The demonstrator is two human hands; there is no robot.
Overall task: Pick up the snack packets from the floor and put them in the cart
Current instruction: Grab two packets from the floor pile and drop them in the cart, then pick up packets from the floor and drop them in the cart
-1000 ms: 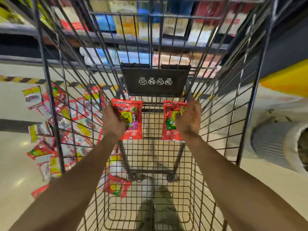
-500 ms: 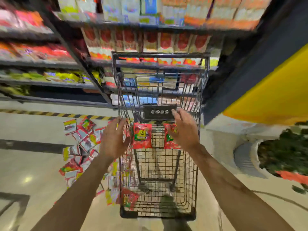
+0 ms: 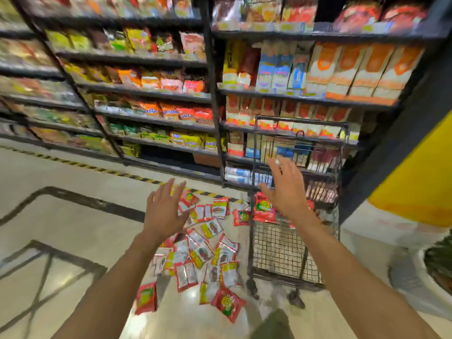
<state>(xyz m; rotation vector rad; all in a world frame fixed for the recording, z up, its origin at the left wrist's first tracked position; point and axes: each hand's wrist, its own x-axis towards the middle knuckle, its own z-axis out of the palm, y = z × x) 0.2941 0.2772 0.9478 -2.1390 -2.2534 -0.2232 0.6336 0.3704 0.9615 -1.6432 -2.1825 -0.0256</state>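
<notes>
Left of cart (image 3: pixel 281 253) — packets' (image 3: pixel 203 255) axes mixed; left hand (image 3: pixel 166 212), right hand (image 3: pixel 285 190) splayed, empty.

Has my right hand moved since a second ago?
Yes. The right hand, then deep inside the cart, has pulled back toward the cart's left edge and is now open, holding nothing.

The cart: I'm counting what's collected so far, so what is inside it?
One red snack packet shows inside the cart, high up behind its wire. The right hand covers the space beside it, where a red edge peeks out. Blur hides anything lower.
</notes>
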